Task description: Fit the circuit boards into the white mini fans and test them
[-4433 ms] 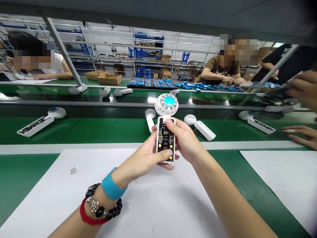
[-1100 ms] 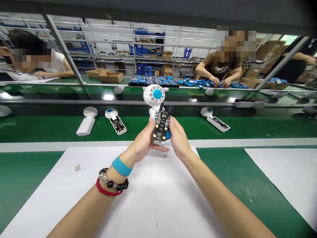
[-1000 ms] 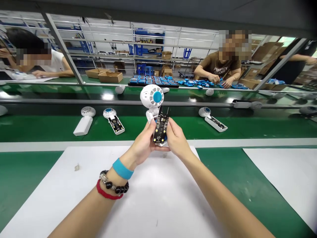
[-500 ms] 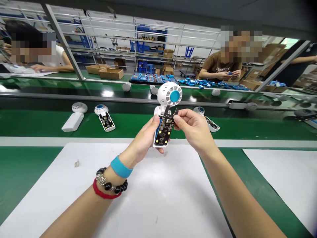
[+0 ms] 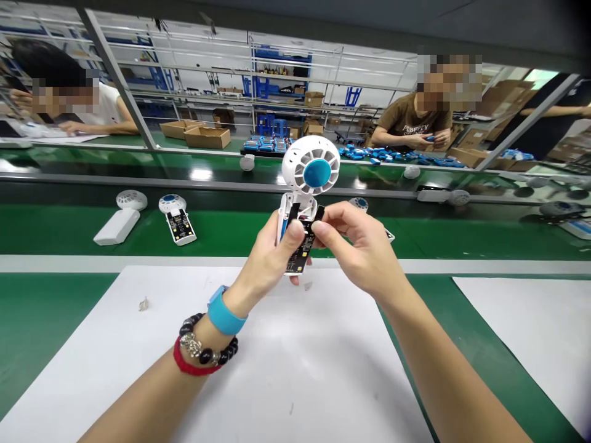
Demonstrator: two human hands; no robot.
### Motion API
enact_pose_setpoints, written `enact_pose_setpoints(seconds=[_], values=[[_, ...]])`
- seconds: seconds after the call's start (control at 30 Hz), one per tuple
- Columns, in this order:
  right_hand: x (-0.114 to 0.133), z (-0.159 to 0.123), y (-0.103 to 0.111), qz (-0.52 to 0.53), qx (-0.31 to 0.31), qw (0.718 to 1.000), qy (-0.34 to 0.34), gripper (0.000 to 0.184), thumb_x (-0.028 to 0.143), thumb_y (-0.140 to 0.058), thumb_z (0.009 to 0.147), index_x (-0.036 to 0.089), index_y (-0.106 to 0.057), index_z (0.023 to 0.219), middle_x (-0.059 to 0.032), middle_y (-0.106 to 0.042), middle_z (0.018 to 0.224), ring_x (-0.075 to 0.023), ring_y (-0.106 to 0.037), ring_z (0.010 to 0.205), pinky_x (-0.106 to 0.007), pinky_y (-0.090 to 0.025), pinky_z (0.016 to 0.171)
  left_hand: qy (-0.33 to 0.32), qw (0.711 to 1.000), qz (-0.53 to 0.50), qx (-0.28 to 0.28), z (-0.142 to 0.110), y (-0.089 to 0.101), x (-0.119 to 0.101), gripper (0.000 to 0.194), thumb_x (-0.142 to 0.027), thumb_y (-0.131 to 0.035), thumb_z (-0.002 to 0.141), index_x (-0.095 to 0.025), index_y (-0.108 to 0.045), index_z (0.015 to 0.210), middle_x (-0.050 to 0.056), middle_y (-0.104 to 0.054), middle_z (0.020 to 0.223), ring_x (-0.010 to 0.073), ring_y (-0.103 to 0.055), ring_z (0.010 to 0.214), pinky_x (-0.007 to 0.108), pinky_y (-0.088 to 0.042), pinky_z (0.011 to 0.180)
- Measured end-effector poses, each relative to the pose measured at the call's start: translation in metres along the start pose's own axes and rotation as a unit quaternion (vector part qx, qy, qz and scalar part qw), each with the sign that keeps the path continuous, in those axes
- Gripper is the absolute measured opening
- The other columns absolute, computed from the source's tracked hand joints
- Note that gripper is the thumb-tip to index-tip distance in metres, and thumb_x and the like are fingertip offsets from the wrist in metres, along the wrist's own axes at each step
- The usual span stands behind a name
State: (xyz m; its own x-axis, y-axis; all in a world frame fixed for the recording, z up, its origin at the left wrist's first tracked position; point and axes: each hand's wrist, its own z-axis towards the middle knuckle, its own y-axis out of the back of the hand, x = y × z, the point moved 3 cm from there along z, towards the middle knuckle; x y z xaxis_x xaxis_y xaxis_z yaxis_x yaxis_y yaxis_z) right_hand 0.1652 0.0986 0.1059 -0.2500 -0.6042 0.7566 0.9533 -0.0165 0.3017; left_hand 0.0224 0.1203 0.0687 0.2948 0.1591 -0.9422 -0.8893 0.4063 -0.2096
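Handheld fan (image 5: 305, 186): I had it raised above the table (image 5: 41, 307), over the white sheet's (image 5: 295, 351) far edge.
Left hand (image 5: 268, 258): gripped the handle (image 5: 283, 212), thumb on the circuit board (image 5: 300, 255).
Right hand (image 5: 360, 243): pinched the board's upper end.
Board: being aligned with the handle, I judged.
Next move: called for steady left support, gentle right fingertip pressure.

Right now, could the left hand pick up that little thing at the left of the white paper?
Probably not without letting go: the left hand is holding the white fan. Nothing covers the little thing, though.
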Motion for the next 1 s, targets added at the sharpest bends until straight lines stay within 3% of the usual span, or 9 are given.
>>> enact_pose_setpoints(seconds=[0.07, 0.17, 0.37, 0.57, 0.67, 0.77, 0.87, 1.0], values=[[0.004, -0.004, 0.001, -0.019, 0.005, 0.998, 0.065, 0.003, 0.026, -0.061, 0.094, 0.023, -0.063, 0.093, 0.0021, -0.066, 0.079, -0.0111, -0.064, 0.065, -0.022, -0.055, 0.06, -0.063, 0.998, 0.025, 0.0, -0.004, 0.0, -0.006, 0.063, -0.072, -0.066, 0.077, -0.021, -0.053, 0.111, 0.001, -0.058, 0.075, 0.0159, -0.061, 0.055, 0.019, -0.046, 0.034], [0.012, -0.011, 0.003, -0.046, 0.02, 0.986, 0.157, 0.022, 0.022, -0.064, 0.092, 0.027, -0.064, 0.113, -0.0004, -0.071, 0.091, -0.0134, -0.067, 0.068, -0.025, -0.057, 0.06, -0.114, 0.992, 0.023, 0.049, -0.008, -0.003, -0.013, 0.064, -0.073, -0.067, 0.075, -0.021, -0.054, 0.11, 0.0, -0.059, 0.075, 0.0115, -0.055, 0.049, 0.019, -0.045, 0.036], [0.029, -0.014, 0.003, -0.102, 0.047, 0.958, 0.264, 0.047, 0.014, -0.062, 0.088, 0.033, -0.06, 0.131, 0.0014, -0.075, 0.084, -0.0135, -0.063, 0.056, -0.026, -0.054, 0.054, -0.114, 0.989, 0.008, 0.094, -0.014, -0.005, -0.02, 0.066, -0.076, -0.067, 0.072, -0.02, -0.054, 0.107, 0.0, -0.057, 0.07, 0.0107, -0.05, 0.046, 0.02, -0.041, 0.038], [0.036, -0.012, 0.007, -0.17, 0.131, 0.947, 0.237, 0.058, 0.022, -0.064, 0.088, 0.035, -0.051, 0.142, 0.0016, -0.075, 0.1, -0.0139, -0.066, 0.064, -0.025, -0.056, 0.062, -0.078, 0.983, 0.027, 0.161, -0.014, -0.008, -0.022, 0.069, -0.076, -0.066, 0.074, -0.019, -0.05, 0.109, 0.004, -0.061, 0.077, 0.0142, -0.055, 0.055, 0.023, -0.043, 0.044], [0.036, -0.012, 0.011, -0.236, 0.119, 0.933, 0.244, 0.051, 0.028, -0.067, 0.087, 0.036, -0.057, 0.137, 0.001, -0.075, 0.099, -0.0149, -0.067, 0.066, -0.026, -0.055, 0.063, -0.086, 0.98, 0.006, 0.18, -0.013, -0.008, -0.02, 0.065, -0.071, -0.068, 0.076, -0.018, -0.051, 0.109, 0.003, -0.061, 0.075, 0.0123, -0.054, 0.054, 0.021, -0.043, 0.045], [0.035, -0.011, 0.012, -0.238, 0.095, 0.93, 0.264, 0.044, 0.028, -0.068, 0.088, 0.032, -0.061, 0.132, 0.0016, -0.074, 0.082, -0.0132, -0.063, 0.058, -0.024, -0.052, 0.059, -0.105, 0.982, -0.005, 0.158, -0.012, -0.006, -0.018, 0.062, -0.069, -0.067, 0.078, -0.018, -0.053, 0.11, -0.001, -0.056, 0.065, 0.0128, -0.053, 0.053, 0.021, -0.043, 0.044], [0.034, -0.01, 0.009, -0.182, 0.107, 0.946, 0.247, 0.036, 0.026, -0.068, 0.09, 0.029, -0.065, 0.126, 0.0013, -0.074, 0.081, -0.0114, -0.062, 0.056, -0.022, -0.051, 0.055, -0.122, 0.984, -0.008, 0.128, -0.013, -0.005, -0.02, 0.057, -0.065, -0.071, 0.078, -0.02, -0.056, 0.109, 0.001, -0.06, 0.073, 0.0127, -0.056, 0.058, 0.021, -0.048, 0.051], [0.036, -0.009, 0.009, -0.108, 0.148, 0.973, 0.139, 0.027, 0.025, -0.06, 0.095, 0.028, -0.068, 0.121, -0.0009, -0.075, 0.099, -0.0103, -0.066, 0.06, -0.021, -0.055, 0.058, -0.145, 0.983, -0.002, 0.116, -0.016, -0.006, -0.025, 0.052, -0.059, -0.071, 0.08, -0.022, -0.057, 0.114, 0.002, -0.062, 0.085, 0.0127, -0.06, 0.063, 0.022, -0.052, 0.055]])
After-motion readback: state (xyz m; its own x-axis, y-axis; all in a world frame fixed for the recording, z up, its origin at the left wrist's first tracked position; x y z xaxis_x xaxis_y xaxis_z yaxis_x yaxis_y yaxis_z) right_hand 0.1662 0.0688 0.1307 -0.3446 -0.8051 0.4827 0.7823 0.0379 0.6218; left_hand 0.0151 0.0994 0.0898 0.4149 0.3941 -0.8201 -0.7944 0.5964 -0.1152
